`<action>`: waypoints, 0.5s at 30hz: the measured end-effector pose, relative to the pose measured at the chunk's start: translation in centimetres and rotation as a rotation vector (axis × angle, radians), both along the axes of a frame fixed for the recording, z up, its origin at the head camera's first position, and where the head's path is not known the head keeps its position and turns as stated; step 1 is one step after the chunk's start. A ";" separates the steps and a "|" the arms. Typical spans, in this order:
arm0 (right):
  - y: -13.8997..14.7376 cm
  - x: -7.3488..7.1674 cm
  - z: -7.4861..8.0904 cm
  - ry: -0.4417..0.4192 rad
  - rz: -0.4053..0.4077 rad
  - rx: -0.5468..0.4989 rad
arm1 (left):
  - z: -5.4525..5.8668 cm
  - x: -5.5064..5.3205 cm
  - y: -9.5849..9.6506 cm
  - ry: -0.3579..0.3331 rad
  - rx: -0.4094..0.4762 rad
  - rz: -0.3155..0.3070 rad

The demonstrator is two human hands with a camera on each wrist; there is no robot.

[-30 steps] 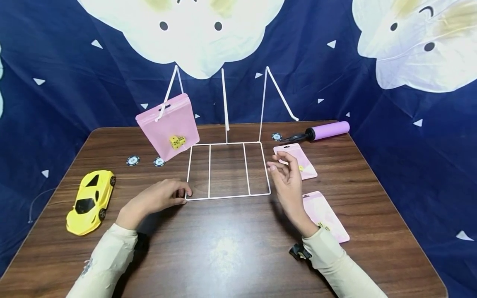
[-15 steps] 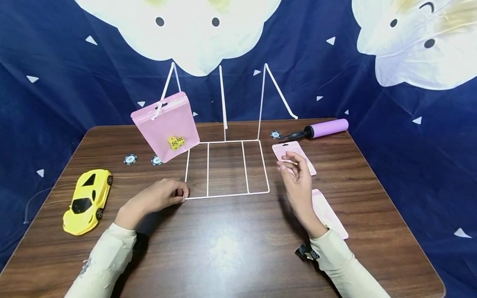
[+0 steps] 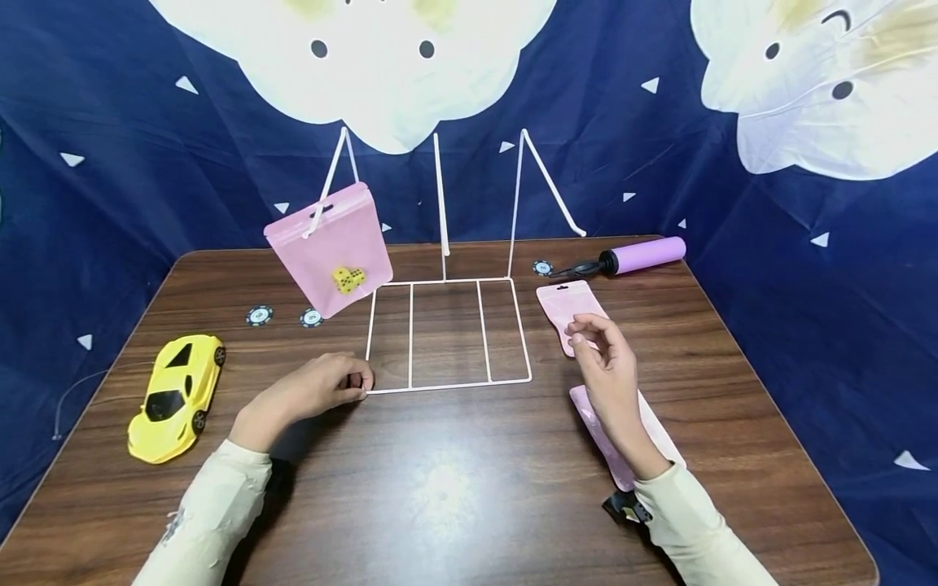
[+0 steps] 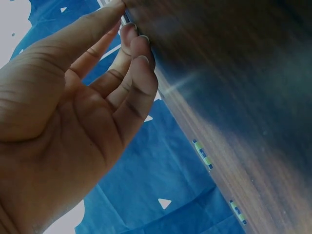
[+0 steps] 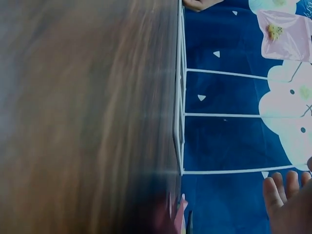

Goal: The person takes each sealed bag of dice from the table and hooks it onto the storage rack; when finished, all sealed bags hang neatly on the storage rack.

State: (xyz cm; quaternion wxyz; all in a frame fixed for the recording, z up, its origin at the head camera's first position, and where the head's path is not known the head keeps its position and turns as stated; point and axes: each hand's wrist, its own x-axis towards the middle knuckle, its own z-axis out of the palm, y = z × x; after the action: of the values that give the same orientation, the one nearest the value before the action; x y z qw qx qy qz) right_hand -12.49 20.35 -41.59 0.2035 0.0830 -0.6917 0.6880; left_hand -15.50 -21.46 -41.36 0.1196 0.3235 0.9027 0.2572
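A white wire rack with hooked arms stands mid-table. My left hand pinches its front left corner; in the left wrist view the thumb and index finger of that hand meet at the wire. From the left hook hangs a pink zip bag with yellow dice inside. On the right, my right hand holds nothing, its fingers loosely bent above the table. It overlaps the lower end of a flat pink bag, while its forearm partly hides a nearer pink bag.
A yellow toy car sits at the left. Poker chips lie behind it, one near the car and another under the hanging bag. A purple hand pump lies at the back right beside a third chip.
My right hand has moved right and toward me, from beside the rack to over the pink bags. My left hand stays at the rack's corner.
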 end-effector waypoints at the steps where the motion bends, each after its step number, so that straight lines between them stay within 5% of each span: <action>1: 0.3 0.0 0.0 -0.003 0.001 0.014 | 0.0 0.0 0.0 -0.004 0.003 0.000; 15: 3.5 1.1 -0.1 -0.067 -0.028 0.198 | 0.1 -0.1 0.0 0.019 0.000 -0.003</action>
State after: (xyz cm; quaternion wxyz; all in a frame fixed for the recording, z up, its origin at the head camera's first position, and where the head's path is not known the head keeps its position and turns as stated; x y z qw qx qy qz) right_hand -11.42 23.87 -41.67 0.1806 0.0698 -0.7639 0.6156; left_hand -15.59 -21.43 -41.24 0.1113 0.3275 0.9033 0.2537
